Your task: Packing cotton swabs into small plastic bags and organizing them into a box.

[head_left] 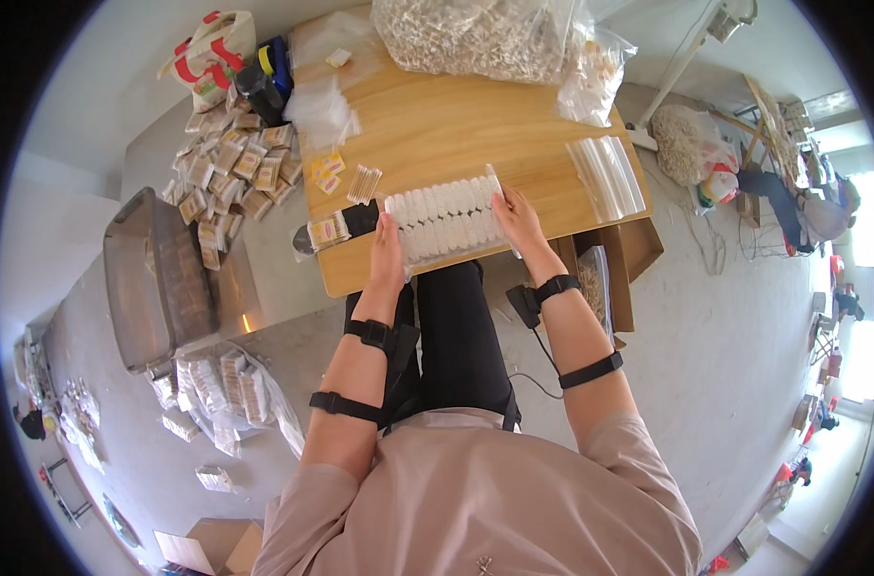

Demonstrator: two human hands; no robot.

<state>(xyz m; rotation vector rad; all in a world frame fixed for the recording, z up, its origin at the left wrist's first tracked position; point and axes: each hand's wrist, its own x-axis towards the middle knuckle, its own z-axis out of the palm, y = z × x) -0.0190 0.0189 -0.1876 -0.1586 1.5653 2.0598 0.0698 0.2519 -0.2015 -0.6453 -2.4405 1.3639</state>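
Note:
Between my two hands, at the near edge of the wooden table [437,125], lies a long block of cotton swab packs [443,217] in two rows, white tips up. My left hand [387,254] presses its left end, fingers wrapped along the side. At the other end my right hand [521,223] grips it, thumb on top. Left of the block, a small bundle of loose cotton swabs [365,183] rests near several yellow cards [327,171]. One cotton swab packet [328,228] sits on a dark strip beside my left hand.
A heap of cotton swab packets [240,168] covers the surface at left, above a translucent grey bin [134,278]. Big clear bags of swabs [480,38] stand at the table's back. Flat plastic bags [606,179] lie at right, over an open cardboard box [638,259].

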